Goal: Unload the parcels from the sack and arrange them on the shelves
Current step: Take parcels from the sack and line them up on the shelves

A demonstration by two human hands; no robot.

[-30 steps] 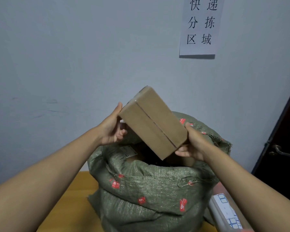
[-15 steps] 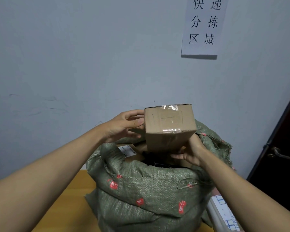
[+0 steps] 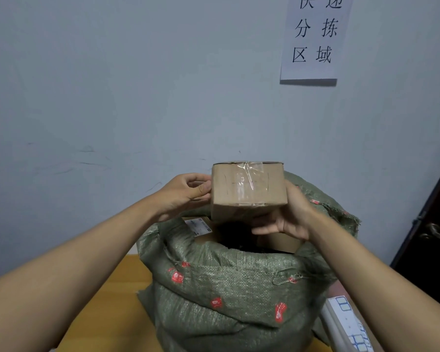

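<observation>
1. The pale wall (image 3: 137,85) fills the upper frame, with a paper sign (image 3: 313,39) of black characters at the upper right.
2. The green woven sack (image 3: 229,295) stands open in the lower centre on the wooden bench (image 3: 112,308), more parcels showing in its mouth.
3. A dark door (image 3: 432,240) with a metal handle runs down the right edge.
4. The cardboard box (image 3: 248,189), sealed with clear tape, sits at frame centre just above the sack's mouth, clear of it.
5. My right grip (image 3: 287,214) is clamped on the box's right side and underside.
6. My left grip (image 3: 186,193) is closed on the box's left edge, thumb and fingertips touching it.
7. A white package (image 3: 346,323) lies at the lower right beside the sack.
</observation>
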